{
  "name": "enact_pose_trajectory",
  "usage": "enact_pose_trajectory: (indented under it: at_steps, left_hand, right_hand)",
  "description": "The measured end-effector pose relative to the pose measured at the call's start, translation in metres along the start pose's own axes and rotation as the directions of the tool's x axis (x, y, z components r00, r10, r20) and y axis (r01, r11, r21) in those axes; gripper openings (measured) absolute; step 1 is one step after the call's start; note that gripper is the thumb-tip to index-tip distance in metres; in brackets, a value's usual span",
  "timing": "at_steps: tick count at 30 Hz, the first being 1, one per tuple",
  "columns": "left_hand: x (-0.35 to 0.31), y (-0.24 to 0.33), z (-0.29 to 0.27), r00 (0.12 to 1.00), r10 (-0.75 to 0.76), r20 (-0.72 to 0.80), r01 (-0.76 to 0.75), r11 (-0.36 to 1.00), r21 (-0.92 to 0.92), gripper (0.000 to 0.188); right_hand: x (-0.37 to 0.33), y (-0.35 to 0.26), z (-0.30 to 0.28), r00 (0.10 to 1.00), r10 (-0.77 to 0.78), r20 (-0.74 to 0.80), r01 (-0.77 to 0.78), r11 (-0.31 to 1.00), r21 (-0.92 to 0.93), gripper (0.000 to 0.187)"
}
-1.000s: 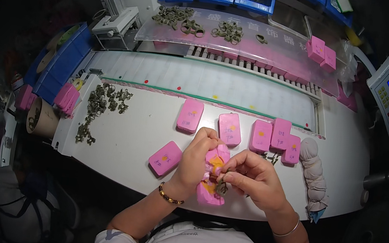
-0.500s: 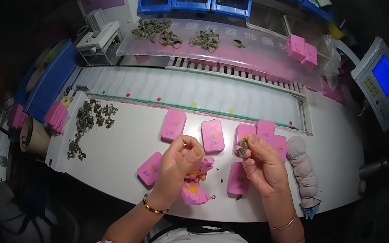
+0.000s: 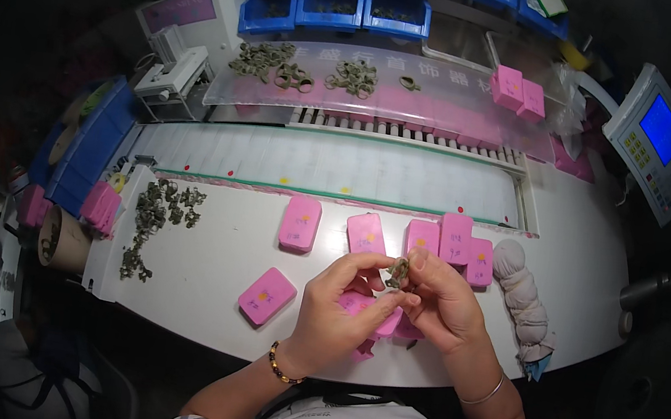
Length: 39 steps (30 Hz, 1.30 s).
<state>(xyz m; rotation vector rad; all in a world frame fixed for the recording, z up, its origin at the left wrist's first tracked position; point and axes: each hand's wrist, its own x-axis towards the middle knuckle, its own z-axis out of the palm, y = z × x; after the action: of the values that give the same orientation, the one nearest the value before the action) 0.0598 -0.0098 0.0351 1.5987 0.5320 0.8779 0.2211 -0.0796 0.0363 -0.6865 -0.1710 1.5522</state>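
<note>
Between the thumb and fingers of my right hand point(image 3: 444, 300) is a small dark green ring-like piece point(image 3: 398, 274). My left hand point(image 3: 344, 308) has come up beside it, its index fingertip close to or touching the piece. Under the left fingers and thumb sits a pink rubber mould point(image 3: 354, 302) with torn-looking flaps; the hand partly hides it. Other pink mould blocks lie about on the white table: one left of my left hand point(image 3: 267, 295), one further off point(image 3: 300, 223), one just beyond my fingers point(image 3: 365, 232), and a group point(image 3: 455, 239) beyond my right hand.
A pile of dark green rings point(image 3: 149, 223) lies at the table's left. Behind runs a pale conveyor belt point(image 3: 316, 160), with a clear shelf point(image 3: 443, 101) holding more rings. A rolled cloth point(image 3: 520, 297) lies at right, below a control panel point(image 3: 658, 138). Blue bins point(image 3: 328, 7) stand at the back.
My left hand has moved right and met my right hand, which has shifted slightly left with the green piece. The coloured dots on the belt have travelled left.
</note>
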Motion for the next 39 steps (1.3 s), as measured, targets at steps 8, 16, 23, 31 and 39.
enact_pose_trajectory:
  at_steps: [8,16,23,31,39]
  left_hand:
    - [-0.002,-0.003,-0.008,0.979,-0.203,-0.012,0.189,0.932,-0.310,0.020]
    - [-0.001,-0.007,-0.015,0.951,-0.296,0.090,0.297,0.788,-0.540,0.017]
    - [-0.001,-0.002,-0.015,0.872,-0.453,0.184,0.474,0.692,-0.544,0.018]
    - [-0.006,0.002,-0.012,0.893,-0.414,0.175,0.438,0.714,-0.547,0.019]
    - [-0.005,0.002,-0.014,0.882,-0.414,0.228,0.471,0.738,-0.483,0.014]
  right_hand:
    - [-0.005,0.011,0.002,0.973,-0.229,0.042,0.232,0.942,-0.243,0.011]
    - [-0.008,0.015,0.005,0.918,-0.382,0.104,0.390,0.825,-0.408,0.012]
    - [-0.007,0.022,0.002,0.576,-0.722,0.382,0.655,0.129,-0.744,0.022]
    - [-0.015,0.014,0.007,0.261,-0.469,0.844,0.484,-0.693,-0.535,0.029]
    - [-0.021,0.017,-0.003,0.282,-0.306,0.909,0.530,-0.740,-0.414,0.023]
